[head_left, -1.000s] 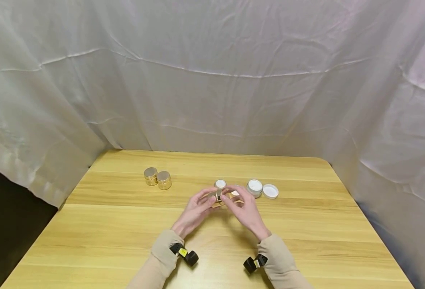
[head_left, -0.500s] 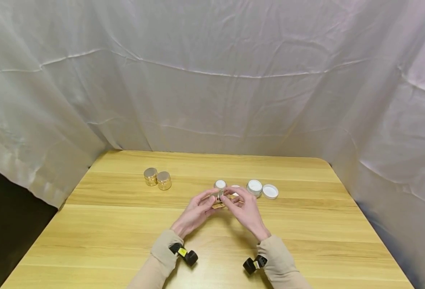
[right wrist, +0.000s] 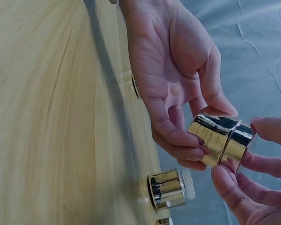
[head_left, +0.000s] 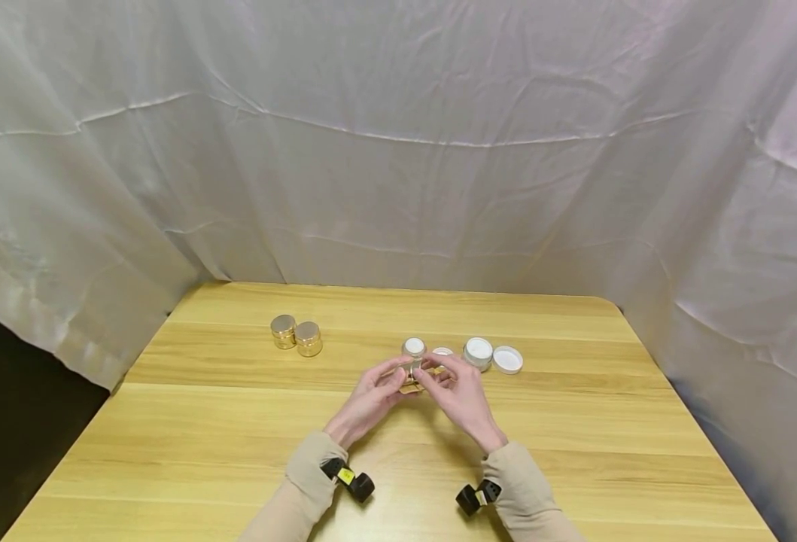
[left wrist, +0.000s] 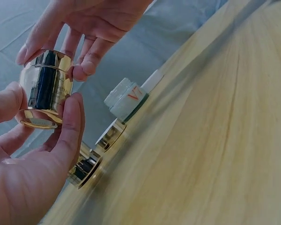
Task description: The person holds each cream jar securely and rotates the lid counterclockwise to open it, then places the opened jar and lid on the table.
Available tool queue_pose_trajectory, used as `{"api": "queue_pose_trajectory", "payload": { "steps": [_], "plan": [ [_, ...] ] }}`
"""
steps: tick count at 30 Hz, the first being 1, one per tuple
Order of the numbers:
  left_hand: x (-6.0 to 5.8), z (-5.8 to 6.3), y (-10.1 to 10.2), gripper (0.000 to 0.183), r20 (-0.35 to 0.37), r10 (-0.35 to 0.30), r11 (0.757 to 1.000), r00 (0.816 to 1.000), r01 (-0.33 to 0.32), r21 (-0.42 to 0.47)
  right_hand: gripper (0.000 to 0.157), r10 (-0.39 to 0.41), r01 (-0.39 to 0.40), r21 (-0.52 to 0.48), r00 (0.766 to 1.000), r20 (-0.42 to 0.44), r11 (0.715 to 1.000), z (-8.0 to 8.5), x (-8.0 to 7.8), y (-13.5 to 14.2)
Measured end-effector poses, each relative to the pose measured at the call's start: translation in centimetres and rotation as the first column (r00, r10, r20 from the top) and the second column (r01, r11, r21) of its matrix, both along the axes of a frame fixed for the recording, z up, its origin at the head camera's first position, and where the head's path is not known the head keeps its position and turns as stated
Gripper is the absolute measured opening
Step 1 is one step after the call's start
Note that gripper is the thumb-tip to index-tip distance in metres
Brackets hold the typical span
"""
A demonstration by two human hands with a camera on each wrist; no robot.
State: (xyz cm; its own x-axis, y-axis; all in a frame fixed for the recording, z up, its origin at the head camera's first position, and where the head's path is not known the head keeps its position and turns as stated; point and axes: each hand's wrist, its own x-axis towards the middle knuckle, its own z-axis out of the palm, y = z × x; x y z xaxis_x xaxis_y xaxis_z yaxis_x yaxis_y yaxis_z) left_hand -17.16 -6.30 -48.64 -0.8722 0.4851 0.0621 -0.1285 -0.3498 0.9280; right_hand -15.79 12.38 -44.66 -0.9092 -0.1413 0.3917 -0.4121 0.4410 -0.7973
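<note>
My two hands hold a shiny gold cosmetic jar (head_left: 411, 376) between them, tilted on its side above the table. My left hand (head_left: 366, 399) grips its wider, lettered body, with fingers and thumb around it in the left wrist view. At the other end, the right hand (head_left: 463, 394) pinches the narrower lid (right wrist: 241, 139) with fingertips and thumb. A thin seam runs between lid and body. Just behind the hands stand a gold jar (head_left: 414, 347) with a white top and a gold lid (left wrist: 110, 135) lying with its white inside up.
A pale jar (head_left: 477, 354) with orange letters and a white top stands right of the hands, beside a white lid (head_left: 507, 360) lying inside up. Two lidded gold jars (head_left: 308, 339) stand together at the left. A grey curtain (head_left: 398, 188) hangs behind the wooden table (head_left: 574, 452).
The held jar and the left hand have shifted very slightly. Both hands keep their hold on the jar; the things on the table stay where they were.
</note>
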Motion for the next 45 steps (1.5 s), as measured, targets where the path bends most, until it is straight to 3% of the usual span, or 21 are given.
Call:
{"api": "queue_pose_trajectory", "payload": {
  "steps": [4, 9, 19, 31, 37, 45],
  "plan": [
    [0.04, -0.11, -0.01, 0.046, 0.005, 0.004, 1.0, 1.0, -0.004, 0.014, 0.027, 0.031, -0.031, 0.009, 0.999, -0.039, 0.999, -0.04, 0.04, 0.04],
    [0.09, -0.05, -0.1, 0.05, 0.013, 0.015, 1.0, 1.0, -0.016, 0.02, 0.031, 0.059, -0.06, -0.023, 0.998, -0.026, 0.998, -0.23, 0.11, 0.18],
    [0.15, -0.04, -0.16, 0.04, 0.039, 0.003, 0.997, 0.999, -0.006, 0.071, 0.031, 0.008, -0.007, -0.028, 1.0, 0.014, 1.0, -0.2, -0.14, 0.49],
    [0.22, 0.04, -0.51, 0.037, 0.074, 0.016, 0.993, 0.997, -0.025, 0.112, 0.032, 0.101, -0.099, -0.048, 0.994, 0.029, 0.994, 0.19, -0.07, 0.8],
    [0.25, 0.19, -0.39, 0.038, 0.082, 0.032, 0.994, 0.996, -0.04, 0.1, 0.032, 0.056, -0.055, -0.031, 0.998, 0.035, 0.998, 0.18, -0.13, 0.82],
    [0.23, 0.12, -0.36, 0.044, 0.07, 0.04, 0.997, 0.997, -0.044, 0.067, 0.028, 0.072, -0.072, -0.03, 0.997, 0.024, 0.997, 0.25, -0.11, 0.83]
  ]
}}
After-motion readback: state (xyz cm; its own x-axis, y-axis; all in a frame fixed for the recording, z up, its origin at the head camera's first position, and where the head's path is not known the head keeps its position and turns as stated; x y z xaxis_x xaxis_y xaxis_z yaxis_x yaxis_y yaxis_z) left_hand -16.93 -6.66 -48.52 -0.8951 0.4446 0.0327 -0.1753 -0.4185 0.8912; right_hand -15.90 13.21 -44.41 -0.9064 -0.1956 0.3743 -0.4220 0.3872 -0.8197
